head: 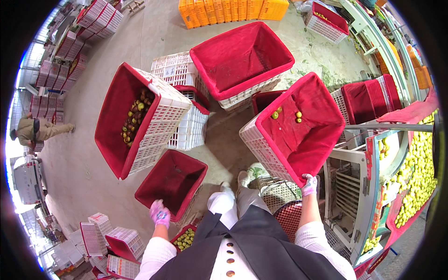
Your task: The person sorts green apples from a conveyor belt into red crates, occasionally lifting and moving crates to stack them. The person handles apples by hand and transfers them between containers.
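Note:
My right hand (pixel 309 184), in a pink and white patterned glove, grips the rim of a white plastic crate (pixel 267 154) with a red cloth liner, near its lower corner. A few green fruits (pixel 275 115) lie inside it. My left hand (pixel 160 212), gloved alike, is beside the near left corner of an empty red-lined crate (pixel 171 182); whether its fingers hold the rim cannot be told. Beyond that, at the left, a tall red-lined crate (pixel 164 122) holds brown and green fruits (pixel 134 119). A large empty red-lined crate (pixel 241 59) sits ahead.
A sorting machine (pixel 371 196) with many green fruits (pixel 416 168) borders the right. Stacked orange crates (pixel 234 10) stand at the far side. A crate of green fruits (pixel 184 239) is by my left leg. A person (pixel 35 129) is at the far left, near stacked crates.

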The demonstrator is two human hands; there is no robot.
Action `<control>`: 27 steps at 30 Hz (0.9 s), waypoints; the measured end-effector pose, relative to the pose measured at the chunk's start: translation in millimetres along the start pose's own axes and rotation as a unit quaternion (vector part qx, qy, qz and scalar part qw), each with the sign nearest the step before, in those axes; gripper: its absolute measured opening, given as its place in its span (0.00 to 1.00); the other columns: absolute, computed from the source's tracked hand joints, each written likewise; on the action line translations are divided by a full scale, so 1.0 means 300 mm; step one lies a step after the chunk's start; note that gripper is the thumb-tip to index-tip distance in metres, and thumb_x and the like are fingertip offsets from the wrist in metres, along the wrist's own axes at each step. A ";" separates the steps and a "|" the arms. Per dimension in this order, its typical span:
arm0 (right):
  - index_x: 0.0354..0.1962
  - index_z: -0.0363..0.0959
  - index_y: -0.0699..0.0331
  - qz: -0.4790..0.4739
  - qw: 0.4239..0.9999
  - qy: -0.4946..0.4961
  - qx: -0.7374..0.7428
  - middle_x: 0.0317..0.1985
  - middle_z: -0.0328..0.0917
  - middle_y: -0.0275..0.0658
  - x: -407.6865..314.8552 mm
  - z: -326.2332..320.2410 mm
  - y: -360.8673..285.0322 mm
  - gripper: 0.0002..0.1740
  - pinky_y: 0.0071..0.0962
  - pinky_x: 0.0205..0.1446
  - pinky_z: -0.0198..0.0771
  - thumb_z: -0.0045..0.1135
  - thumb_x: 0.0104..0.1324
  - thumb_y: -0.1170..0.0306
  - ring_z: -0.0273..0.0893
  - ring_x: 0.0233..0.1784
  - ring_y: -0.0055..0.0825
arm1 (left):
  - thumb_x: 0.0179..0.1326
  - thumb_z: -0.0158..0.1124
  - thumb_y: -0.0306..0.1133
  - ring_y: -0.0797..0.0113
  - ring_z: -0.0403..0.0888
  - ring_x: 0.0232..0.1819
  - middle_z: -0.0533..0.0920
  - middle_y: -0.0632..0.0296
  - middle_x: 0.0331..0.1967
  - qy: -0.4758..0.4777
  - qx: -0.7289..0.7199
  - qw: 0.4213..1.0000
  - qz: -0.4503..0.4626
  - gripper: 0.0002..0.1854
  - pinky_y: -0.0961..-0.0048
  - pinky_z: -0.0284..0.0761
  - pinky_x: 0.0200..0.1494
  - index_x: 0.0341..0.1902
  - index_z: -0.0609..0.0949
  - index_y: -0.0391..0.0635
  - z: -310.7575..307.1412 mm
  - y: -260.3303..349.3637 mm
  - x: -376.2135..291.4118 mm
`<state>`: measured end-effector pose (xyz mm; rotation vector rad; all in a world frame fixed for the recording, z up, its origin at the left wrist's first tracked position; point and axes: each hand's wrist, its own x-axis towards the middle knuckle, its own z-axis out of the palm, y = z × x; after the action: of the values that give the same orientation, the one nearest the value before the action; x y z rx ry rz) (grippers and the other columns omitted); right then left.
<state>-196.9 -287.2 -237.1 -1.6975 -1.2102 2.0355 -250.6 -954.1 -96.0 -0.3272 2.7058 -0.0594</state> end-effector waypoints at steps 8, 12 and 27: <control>0.40 0.74 0.66 -0.010 0.999 -0.008 0.035 0.37 0.78 0.41 0.024 0.022 0.000 0.20 0.36 0.40 0.79 0.51 0.45 0.83 0.77 0.37 0.38 | 0.54 0.59 0.30 0.59 0.59 0.72 0.66 0.61 0.68 0.127 0.113 0.920 0.354 0.34 0.57 0.50 0.75 0.69 0.67 0.54 -0.193 0.791 0.717; 0.43 0.74 0.66 0.009 1.000 0.007 0.006 0.39 0.78 0.41 -0.062 0.091 -0.071 0.23 0.36 0.41 0.79 0.52 0.46 0.80 0.77 0.39 0.37 | 0.55 0.59 0.36 0.60 0.51 0.77 0.57 0.60 0.75 0.146 0.205 0.880 0.402 0.40 0.54 0.43 0.77 0.75 0.59 0.54 -0.249 1.091 1.029; 0.51 0.71 0.70 0.067 0.989 0.114 0.065 0.43 0.78 0.45 -0.164 0.256 -0.148 0.33 0.45 0.49 0.82 0.44 0.42 0.83 0.80 0.42 0.44 | 0.46 0.68 0.50 0.61 0.80 0.32 0.78 0.63 0.21 0.170 0.040 0.785 0.594 0.15 0.61 0.69 0.57 0.24 0.80 0.52 -0.510 1.597 1.407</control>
<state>-265.0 -324.1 -171.5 -1.9291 -0.8952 1.8806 -792.2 -589.6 -166.3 1.5470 2.6974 0.1455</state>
